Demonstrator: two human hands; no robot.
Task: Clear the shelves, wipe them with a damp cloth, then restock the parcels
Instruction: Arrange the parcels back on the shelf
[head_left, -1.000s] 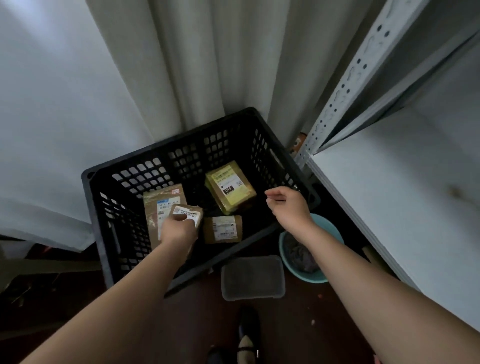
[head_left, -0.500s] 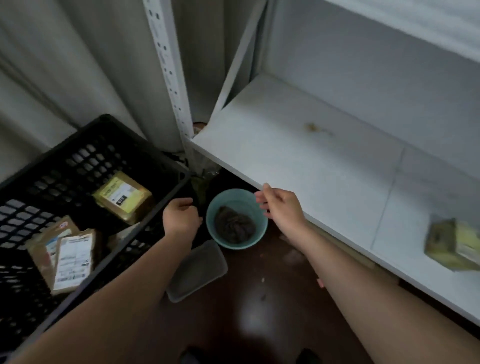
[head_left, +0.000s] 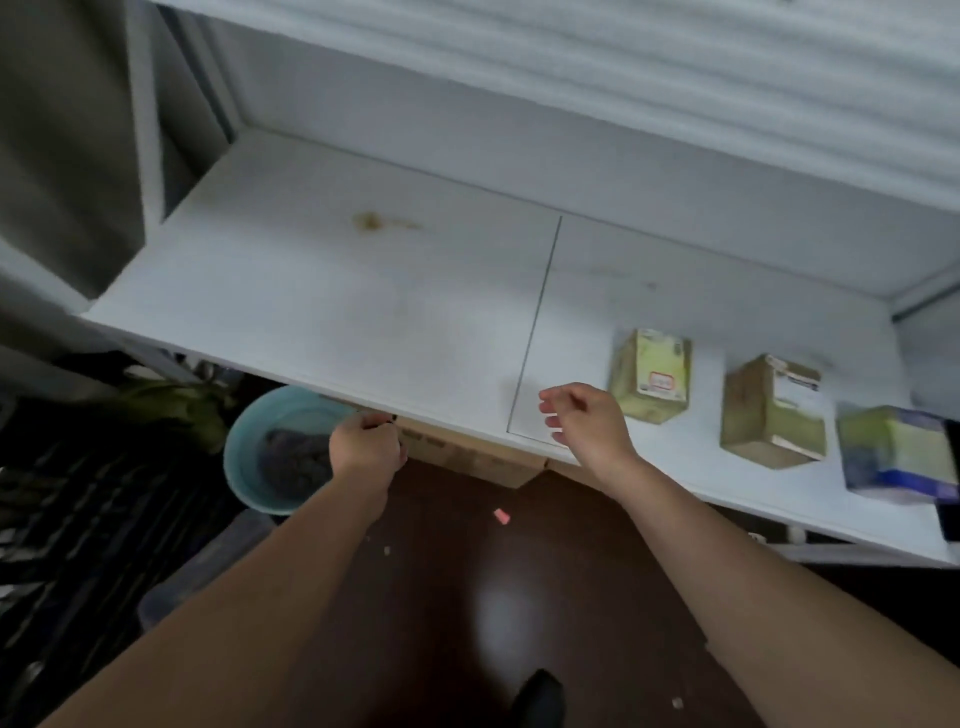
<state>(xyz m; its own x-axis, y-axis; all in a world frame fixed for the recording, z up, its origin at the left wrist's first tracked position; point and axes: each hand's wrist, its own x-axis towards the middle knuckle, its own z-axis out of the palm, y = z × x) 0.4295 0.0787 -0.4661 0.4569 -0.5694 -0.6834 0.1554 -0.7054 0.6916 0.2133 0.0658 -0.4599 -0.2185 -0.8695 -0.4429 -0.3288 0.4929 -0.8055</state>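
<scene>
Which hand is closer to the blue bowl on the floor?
The left. The left hand is right beside the blue bowl, at its right rim. The right hand is farther right, over the front edge of the shelf.

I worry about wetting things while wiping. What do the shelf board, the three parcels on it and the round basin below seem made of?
Shelf board: looks like white laminated or painted board, matt, with a brown stain. Parcels: apparently brown cardboard with paper labels; the third is blurred, perhaps printed card or plastic wrap. Basin: likely smooth teal plastic, holding a dark cloth.
</scene>
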